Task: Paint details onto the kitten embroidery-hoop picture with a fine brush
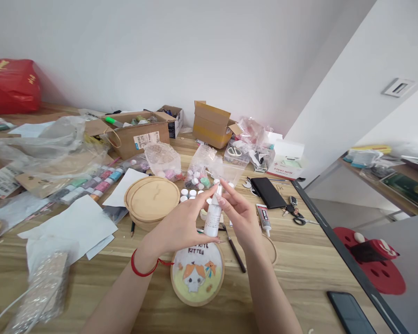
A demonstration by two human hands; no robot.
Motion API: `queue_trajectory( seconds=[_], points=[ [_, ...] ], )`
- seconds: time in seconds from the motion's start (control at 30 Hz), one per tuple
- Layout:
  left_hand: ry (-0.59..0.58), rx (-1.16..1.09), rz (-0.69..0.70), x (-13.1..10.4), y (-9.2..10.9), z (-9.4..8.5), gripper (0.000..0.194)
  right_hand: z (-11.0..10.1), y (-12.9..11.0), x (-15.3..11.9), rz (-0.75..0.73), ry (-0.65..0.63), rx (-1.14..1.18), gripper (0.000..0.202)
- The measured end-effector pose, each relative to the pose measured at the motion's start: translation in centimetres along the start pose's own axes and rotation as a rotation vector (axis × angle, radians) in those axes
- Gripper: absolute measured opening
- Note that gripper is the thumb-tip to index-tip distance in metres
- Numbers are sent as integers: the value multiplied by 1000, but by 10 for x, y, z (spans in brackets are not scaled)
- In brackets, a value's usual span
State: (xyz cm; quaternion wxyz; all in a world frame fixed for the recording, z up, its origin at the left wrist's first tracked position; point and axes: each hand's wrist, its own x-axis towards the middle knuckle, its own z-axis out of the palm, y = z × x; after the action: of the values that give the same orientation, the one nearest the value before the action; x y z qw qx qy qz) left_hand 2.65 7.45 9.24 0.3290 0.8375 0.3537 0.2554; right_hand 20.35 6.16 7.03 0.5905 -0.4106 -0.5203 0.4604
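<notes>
Both hands meet over the table around a small white bottle (pixel 213 217) with printed text, tilted slightly. My left hand (pixel 184 218), a red cord at its wrist, grips the bottle between thumb below and fingers near the top. My right hand (pixel 237 218) has its fingers closed on the bottle's upper end. Just below them lies a round embroidery hoop (pixel 198 273) showing an orange and white kitten and the word KITTEN. A slim dark-handled tool (pixel 237 255) rests beside the hoop. Left of the hands is a stack of round wooden discs (pixel 152 198).
Cardboard boxes (pixel 139 139) and plastic bags (pixel 163 160) line the back. White paper (pixel 71 227) lies left. To the right are a glue tube (pixel 264 218), a black wallet (pixel 268 192), keys (pixel 292 204), scissors (pixel 301 220) and a phone (pixel 350 313) near the table edge.
</notes>
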Motion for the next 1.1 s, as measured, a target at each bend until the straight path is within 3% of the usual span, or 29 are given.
queue_trajectory(
  seconds=[1.1],
  points=[
    [-85, 70, -30, 2, 1, -2, 98, -4, 1, 2, 54, 37, 33, 41]
  ],
)
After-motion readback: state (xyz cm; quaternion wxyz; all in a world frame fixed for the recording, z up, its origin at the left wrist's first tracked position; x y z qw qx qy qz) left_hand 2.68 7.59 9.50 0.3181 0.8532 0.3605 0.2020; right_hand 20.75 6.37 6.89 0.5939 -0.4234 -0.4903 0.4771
